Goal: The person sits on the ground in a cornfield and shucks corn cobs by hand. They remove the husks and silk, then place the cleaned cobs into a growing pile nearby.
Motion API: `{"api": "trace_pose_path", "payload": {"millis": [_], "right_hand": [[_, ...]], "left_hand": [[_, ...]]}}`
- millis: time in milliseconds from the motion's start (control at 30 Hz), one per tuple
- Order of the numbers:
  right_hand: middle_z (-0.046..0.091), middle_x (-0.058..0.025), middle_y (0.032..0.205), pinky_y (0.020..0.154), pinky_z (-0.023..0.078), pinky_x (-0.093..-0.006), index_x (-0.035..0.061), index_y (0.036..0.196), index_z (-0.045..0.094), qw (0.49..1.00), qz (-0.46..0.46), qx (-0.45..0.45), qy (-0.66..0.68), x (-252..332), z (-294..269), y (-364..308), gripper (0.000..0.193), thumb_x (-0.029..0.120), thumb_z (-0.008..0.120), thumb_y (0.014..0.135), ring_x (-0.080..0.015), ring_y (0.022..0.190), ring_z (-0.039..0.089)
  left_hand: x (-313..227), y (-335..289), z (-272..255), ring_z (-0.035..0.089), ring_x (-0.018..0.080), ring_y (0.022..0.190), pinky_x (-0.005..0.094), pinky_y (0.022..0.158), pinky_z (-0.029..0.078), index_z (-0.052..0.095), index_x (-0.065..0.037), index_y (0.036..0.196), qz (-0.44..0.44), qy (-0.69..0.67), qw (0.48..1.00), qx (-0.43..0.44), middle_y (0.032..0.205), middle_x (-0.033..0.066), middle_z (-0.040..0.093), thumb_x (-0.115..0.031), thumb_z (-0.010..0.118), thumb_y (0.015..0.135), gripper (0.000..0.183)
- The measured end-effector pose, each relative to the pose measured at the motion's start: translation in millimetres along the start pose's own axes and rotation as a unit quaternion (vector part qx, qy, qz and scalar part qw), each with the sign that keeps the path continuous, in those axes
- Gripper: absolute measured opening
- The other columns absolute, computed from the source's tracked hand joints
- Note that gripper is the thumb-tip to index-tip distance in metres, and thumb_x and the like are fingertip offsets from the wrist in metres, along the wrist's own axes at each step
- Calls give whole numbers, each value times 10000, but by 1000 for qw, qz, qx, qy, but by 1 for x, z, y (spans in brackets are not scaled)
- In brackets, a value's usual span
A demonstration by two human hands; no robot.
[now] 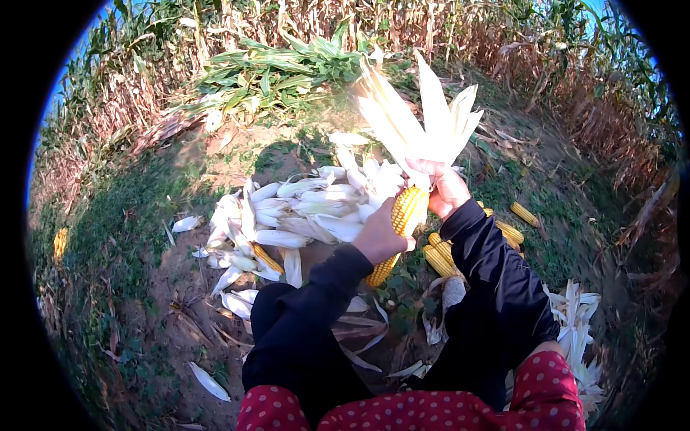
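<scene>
A yellow ear of corn slants between my two hands, its kernels bare. My left hand is wrapped round the lower part of the cob, thumb across the kernels. At the ear's upper end, my right hand is closed round the base, where pale husk leaves fan out upward. Below my left hand a length of yellow kernels shows. Just beyond and left of my hands lies a heap of unhusked white ears. Husked yellow cobs lie under my right forearm.
Loose husks are piled at the lower right. A single white ear lies at the lower left. Cut green stalks rest on the ground farther off, before standing dry corn plants. More yellow cobs lie to the right.
</scene>
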State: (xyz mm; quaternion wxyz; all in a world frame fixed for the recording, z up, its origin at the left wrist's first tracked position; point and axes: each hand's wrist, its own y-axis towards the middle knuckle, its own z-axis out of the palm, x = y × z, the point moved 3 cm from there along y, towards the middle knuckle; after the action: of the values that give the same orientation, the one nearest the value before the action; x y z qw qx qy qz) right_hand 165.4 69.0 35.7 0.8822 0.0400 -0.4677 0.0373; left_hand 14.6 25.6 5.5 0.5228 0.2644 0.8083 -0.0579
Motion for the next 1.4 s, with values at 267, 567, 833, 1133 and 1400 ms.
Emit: {"api": "trace_pose_path", "payload": {"millis": [267, 567, 833, 1133, 1400], "right_hand": [[563, -51, 712, 613, 480, -351, 17, 997, 520, 999, 11, -4, 42, 19, 0, 12, 184, 61, 474, 824, -185, 598, 530], [375, -6, 578, 454, 350, -274, 48, 797, 404, 951, -135, -10, 280, 22, 14, 13, 136, 128, 322, 869, -139, 467, 352], [431, -60, 643, 554, 379, -315, 33, 826, 418, 911, -152, -158, 349, 12, -21, 18, 171, 187, 397, 896, -173, 573, 426], [549, -159, 881, 703, 475, -427, 43, 1155, 492, 701, -577, -369, 199, 183, -245, -145, 566, 530, 437, 873, -273, 730, 523], [573, -107, 1020, 786, 492, -375, 2, 1154, 457, 911, -290, -292, 24, 144, -233, -153, 419, 268, 615, 870, -200, 854, 582]], "left_hand": [[-1, 20, 4, 588, 230, 923, 326, 808, 473, 450, 28, 1184, 56, -37, 998, -8, 1029, 147, 589, -145, 758, 597, 685], [6, 9, 31, 576, 154, 736, 288, 669, 495, 494, -43, 1068, -56, -489, 868, 63, 801, 38, 569, -79, 685, 671, 442], [28, 1, 24, 585, 173, 690, 332, 643, 515, 549, -35, 954, -120, -631, 767, -11, 790, 54, 569, -136, 681, 756, 258], [37, -12, -38, 612, 218, 726, 365, 638, 529, 542, -59, 1037, -125, -627, 765, -75, 812, 76, 579, -171, 678, 828, 274], [56, -14, -25, 598, 206, 840, 359, 776, 507, 530, -40, 1068, -119, -630, 766, -44, 917, 70, 589, -177, 623, 865, 262]]}}
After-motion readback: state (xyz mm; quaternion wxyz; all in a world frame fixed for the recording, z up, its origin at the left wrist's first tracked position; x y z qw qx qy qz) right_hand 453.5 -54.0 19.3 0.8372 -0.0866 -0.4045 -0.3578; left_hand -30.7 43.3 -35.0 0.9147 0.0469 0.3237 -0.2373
